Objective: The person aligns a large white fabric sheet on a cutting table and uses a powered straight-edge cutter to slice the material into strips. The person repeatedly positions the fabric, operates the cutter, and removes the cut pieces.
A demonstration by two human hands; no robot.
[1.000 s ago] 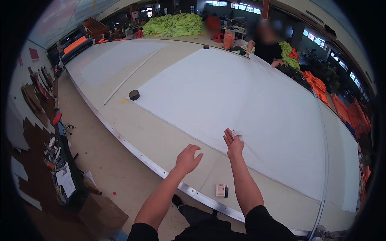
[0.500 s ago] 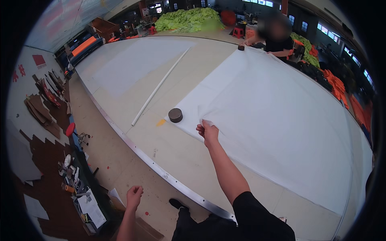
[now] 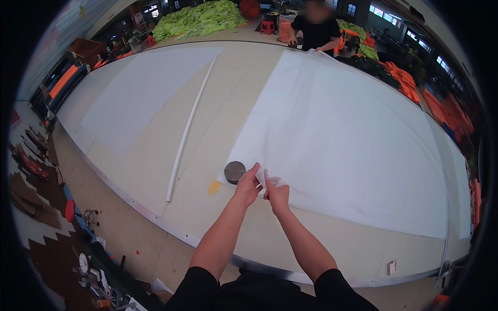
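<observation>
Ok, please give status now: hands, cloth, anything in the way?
Right hand pinching white cloth at near edge; left hand close beside. Cloth spread on table, bunched at right hand. Possible obstacle: round block on cloth corner, by left hand.

Bright windows [image 3: 384, 14] break the dim far side, with a red stool [image 3: 267, 27] there and pale floor [image 3: 161, 250] at left.

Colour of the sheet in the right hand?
White, no visible pattern. The sheet, gathered in the right hand, shows best in the head view.
</observation>
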